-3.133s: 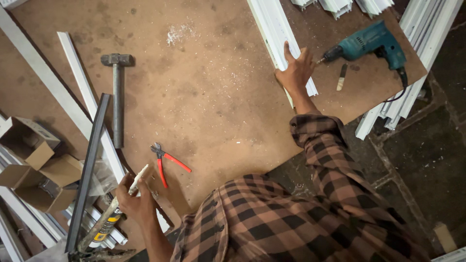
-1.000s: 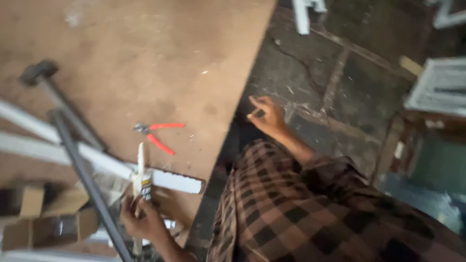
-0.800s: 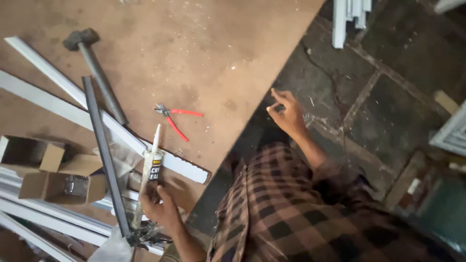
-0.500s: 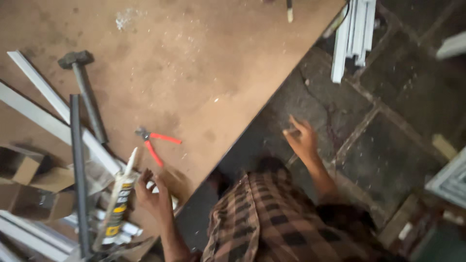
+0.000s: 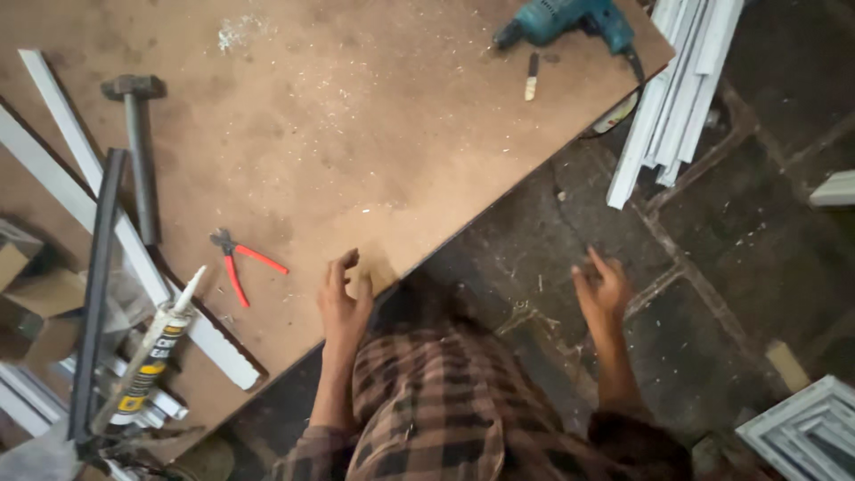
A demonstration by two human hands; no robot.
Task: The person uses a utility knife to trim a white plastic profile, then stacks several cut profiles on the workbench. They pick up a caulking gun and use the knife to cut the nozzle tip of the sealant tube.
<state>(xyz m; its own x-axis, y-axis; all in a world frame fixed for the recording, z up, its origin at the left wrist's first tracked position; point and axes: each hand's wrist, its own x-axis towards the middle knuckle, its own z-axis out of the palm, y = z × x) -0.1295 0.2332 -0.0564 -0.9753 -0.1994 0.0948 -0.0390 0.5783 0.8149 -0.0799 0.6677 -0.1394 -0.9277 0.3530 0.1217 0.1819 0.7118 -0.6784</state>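
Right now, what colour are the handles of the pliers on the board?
Red, on the pliers, seen in the head view.

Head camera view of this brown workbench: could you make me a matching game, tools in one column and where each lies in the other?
Things:
1. teal electric drill
2. red-handled pliers
3. dark metal hammer
4. white sealant tube in its gun

Places:
A. lower left, over the white strips
B. top edge of the brown board, near the right corner
C. left side, head pointing away from the person
D. just left of the left hand

Pairs: 1-B, 2-D, 3-C, 4-A
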